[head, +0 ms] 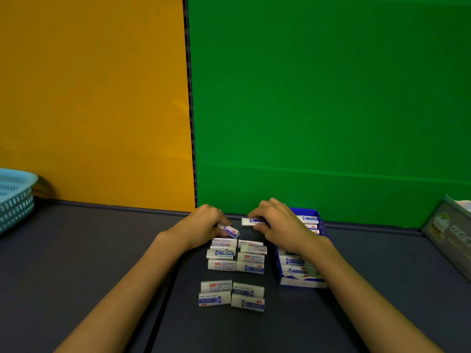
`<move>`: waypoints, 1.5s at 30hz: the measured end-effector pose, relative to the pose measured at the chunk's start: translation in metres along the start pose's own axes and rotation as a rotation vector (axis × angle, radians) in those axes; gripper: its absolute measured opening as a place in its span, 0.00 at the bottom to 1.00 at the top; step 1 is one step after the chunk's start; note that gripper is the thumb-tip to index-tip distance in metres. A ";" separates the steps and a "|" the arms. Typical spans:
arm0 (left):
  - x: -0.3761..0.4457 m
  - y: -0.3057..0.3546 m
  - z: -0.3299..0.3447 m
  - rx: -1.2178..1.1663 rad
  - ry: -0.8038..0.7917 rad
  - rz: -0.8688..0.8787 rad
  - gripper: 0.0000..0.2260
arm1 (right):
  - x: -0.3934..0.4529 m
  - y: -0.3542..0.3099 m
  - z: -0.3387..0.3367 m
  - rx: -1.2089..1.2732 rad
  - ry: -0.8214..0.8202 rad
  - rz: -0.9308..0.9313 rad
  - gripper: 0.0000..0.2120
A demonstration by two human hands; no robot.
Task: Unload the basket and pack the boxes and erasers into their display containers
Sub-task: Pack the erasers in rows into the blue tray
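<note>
- Head view shows my right hand pinching one eraser between thumb and fingertips, its long axis running left to right, at the far end of the loose stock.
- That eraser lies just left of the blue display container, which sits directly under my right wrist, so I judge the coming move a short carry rightward by the right hand, the nearer one.
- My left hand curls round a second eraser, tilted with its right end nearer me.
- More erasers lie in two groups on the dark table, nearer me than both hands.
- Far left stands the teal basket, well apart from everything.
</note>
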State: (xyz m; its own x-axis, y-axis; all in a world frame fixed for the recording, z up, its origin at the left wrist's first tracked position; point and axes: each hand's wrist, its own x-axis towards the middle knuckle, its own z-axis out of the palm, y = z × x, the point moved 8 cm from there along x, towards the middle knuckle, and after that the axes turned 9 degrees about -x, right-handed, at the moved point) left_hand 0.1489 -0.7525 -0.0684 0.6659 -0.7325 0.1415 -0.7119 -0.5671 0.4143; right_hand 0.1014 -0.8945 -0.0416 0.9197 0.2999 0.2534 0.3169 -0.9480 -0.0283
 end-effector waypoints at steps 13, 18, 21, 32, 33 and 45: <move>0.017 0.033 -0.009 0.061 0.159 0.008 0.10 | -0.034 0.067 -0.033 0.043 0.071 0.109 0.11; 0.032 0.079 -0.010 0.050 0.216 0.096 0.10 | -0.051 0.093 -0.033 -0.002 0.031 0.166 0.13; 0.042 0.104 -0.003 0.126 0.260 0.148 0.11 | -0.060 0.104 -0.030 -0.038 0.018 0.192 0.14; 0.071 0.121 0.039 0.421 0.206 0.037 0.11 | -0.065 0.104 -0.018 0.005 0.031 0.166 0.15; 0.071 0.121 0.041 0.444 0.196 0.029 0.11 | -0.066 0.106 -0.018 0.009 0.032 0.173 0.15; 0.080 0.126 0.041 0.430 0.174 0.003 0.12 | -0.069 0.110 -0.019 0.002 0.057 0.195 0.14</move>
State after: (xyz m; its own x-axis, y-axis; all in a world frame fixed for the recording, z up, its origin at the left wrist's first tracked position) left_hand 0.1035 -0.8980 -0.0419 0.6652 -0.6809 0.3062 -0.7171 -0.6969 0.0081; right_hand 0.0681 -1.0217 -0.0437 0.9491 0.1036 0.2974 0.1342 -0.9873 -0.0846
